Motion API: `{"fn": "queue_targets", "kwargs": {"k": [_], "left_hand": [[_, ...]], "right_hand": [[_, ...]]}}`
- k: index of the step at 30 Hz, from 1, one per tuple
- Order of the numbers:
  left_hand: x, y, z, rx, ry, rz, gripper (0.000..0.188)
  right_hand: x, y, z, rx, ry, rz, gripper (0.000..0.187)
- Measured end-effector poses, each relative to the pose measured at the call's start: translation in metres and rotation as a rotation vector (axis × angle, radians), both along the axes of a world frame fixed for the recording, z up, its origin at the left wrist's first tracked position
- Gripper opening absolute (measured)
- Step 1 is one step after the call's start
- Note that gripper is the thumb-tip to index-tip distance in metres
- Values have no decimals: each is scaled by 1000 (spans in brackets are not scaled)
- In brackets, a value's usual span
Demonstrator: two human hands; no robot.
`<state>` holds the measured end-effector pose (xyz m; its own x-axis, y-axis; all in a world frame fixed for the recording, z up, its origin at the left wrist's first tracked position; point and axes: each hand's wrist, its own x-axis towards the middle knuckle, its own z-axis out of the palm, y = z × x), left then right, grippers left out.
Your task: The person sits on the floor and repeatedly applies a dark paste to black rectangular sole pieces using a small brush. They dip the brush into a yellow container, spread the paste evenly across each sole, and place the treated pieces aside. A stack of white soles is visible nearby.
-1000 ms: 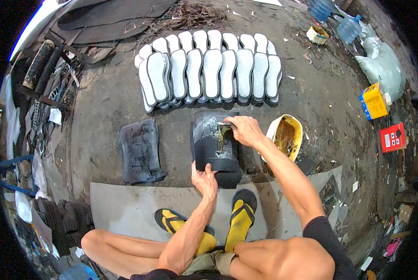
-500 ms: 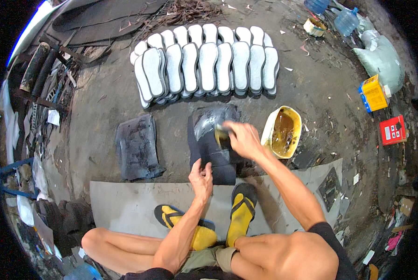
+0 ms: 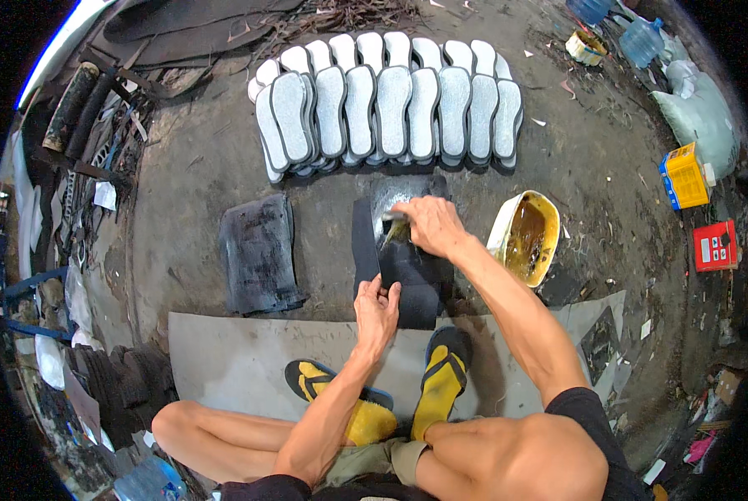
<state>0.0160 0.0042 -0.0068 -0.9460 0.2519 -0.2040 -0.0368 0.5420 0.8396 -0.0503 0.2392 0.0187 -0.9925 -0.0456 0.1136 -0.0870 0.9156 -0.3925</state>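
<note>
A person's right hand (image 3: 435,227) grips a brush (image 3: 397,230) at the far half of black sheeting (image 3: 414,269) lying lengthwise away on the floor (image 3: 182,184), the left hand (image 3: 377,314) pinching its nearer left edge

No lettering can be read; the red box (image 3: 715,246) bears marks too small.

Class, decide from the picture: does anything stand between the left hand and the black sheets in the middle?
Nothing visible does: the left hand touches the black sheets at their near left part.
</note>
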Motion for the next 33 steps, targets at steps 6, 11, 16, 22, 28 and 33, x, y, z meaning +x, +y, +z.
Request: {"fn": "queue_targets", "kwargs": {"k": [6, 11, 16, 22, 28, 33], "left_hand": [[-19, -27, -10, 254, -72, 295, 29], [-34, -10, -9, 134, -142, 155, 32], [-28, 8, 4, 36, -124, 227, 43], [-29, 4, -7, 153, -208, 248, 41], [-15, -14, -25, 581, -312, 647, 31], [-19, -30, -17, 561, -253, 722, 25]], "right_hand": [[109, -81, -3, 9, -182, 160, 46], [112, -27, 74, -556, -126, -307, 42], [154, 37, 118, -79, 238, -568, 54], [204, 3, 130, 140, -352, -673, 48], [147, -24, 184, -127, -1, -249, 42], [75, -68, 66, 116, -100, 46, 39]]}}
